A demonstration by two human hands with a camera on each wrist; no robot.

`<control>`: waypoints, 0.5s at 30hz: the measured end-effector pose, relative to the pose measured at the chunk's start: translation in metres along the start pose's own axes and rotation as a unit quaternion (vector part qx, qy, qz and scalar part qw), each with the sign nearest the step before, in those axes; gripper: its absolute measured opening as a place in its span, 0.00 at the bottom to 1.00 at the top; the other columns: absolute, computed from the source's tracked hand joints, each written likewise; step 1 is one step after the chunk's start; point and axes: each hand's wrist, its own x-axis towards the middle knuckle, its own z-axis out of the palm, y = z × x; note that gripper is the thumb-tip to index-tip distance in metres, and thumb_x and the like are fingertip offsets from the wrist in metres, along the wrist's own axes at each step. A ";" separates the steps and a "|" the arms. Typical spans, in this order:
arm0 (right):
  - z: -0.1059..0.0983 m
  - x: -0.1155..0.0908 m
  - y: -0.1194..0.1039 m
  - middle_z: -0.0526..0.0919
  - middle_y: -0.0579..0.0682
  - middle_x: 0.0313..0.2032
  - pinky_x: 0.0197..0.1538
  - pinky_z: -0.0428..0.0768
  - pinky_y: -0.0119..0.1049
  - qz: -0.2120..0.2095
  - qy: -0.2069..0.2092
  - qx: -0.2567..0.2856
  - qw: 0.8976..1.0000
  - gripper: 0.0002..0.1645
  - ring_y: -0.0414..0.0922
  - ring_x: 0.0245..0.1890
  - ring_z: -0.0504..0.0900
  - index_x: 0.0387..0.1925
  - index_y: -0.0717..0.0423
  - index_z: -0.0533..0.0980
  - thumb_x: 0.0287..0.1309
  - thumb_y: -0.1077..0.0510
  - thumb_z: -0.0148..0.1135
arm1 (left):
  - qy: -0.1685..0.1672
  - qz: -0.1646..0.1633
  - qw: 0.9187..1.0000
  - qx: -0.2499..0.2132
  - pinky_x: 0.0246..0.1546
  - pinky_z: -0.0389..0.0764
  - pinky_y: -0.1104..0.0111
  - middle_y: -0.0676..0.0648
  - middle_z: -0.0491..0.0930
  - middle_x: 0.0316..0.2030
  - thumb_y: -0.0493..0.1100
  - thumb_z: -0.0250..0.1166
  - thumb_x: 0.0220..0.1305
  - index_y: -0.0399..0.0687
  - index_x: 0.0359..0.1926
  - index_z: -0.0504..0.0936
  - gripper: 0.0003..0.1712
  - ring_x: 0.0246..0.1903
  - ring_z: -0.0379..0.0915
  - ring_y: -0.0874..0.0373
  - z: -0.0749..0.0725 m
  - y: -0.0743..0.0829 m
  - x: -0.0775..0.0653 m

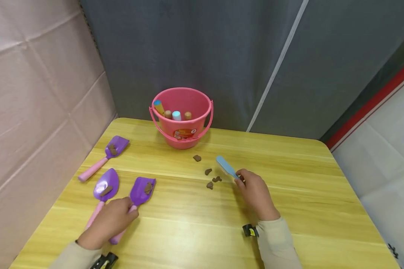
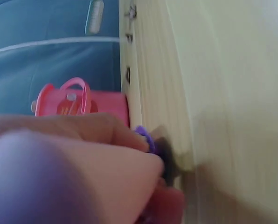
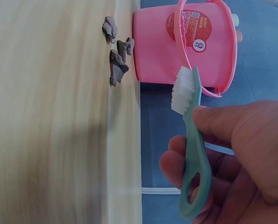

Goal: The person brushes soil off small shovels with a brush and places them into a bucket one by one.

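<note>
My left hand [image 1: 112, 220] grips the pink handle of a purple toy shovel [image 1: 140, 193], which carries a brown piece on its blade. In the left wrist view the thick pink handle [image 2: 83, 177] covers much of that hand. My right hand [image 1: 256, 192] holds a blue-green brush [image 3: 195, 149] by its handle, with the white bristles [image 3: 183, 91] facing the table. Left of the brush, several brown crumbs [image 1: 210, 185] lie on the wood, apart from the bristles.
A pink bucket [image 1: 181, 129] with several stick-like things in it stands at the back. Two more purple scoops, one square [image 1: 118, 145] and one rounded [image 1: 105, 184], lie at the left, each bearing brown pieces. A grey curtain [image 1: 202, 48] hangs behind the table [image 1: 306, 186].
</note>
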 end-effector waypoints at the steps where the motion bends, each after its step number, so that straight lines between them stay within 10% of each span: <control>1: -0.001 0.000 0.000 0.82 0.50 0.33 0.28 0.71 0.37 -0.001 0.001 0.001 1.000 0.08 0.43 0.24 0.72 0.46 0.58 0.79 0.65 0.61 0.64 | 0.002 0.006 1.000 -0.010 0.23 0.67 0.64 0.51 0.67 0.20 0.43 0.63 0.62 0.48 0.26 0.71 0.11 0.21 0.64 0.57 0.002 0.006 0.004; 9: -0.006 0.000 -0.002 0.82 0.50 0.33 0.26 0.69 0.37 -0.009 0.010 0.001 1.000 0.09 0.43 0.23 0.70 0.46 0.59 0.79 0.65 0.62 0.64 | 0.035 0.038 0.996 -0.066 0.15 0.66 0.66 0.52 0.67 0.14 0.43 0.58 0.70 0.43 0.39 0.79 0.08 0.10 0.62 0.60 0.020 0.060 0.039; 15: -0.011 -0.002 -0.005 0.81 0.50 0.32 0.24 0.68 0.36 -0.015 0.031 -0.002 0.999 0.09 0.42 0.20 0.69 0.46 0.60 0.79 0.65 0.62 0.64 | 0.035 0.080 0.992 -0.091 0.18 0.67 0.67 0.52 0.68 0.17 0.38 0.61 0.63 0.40 0.31 0.81 0.06 0.14 0.63 0.62 0.034 0.092 0.063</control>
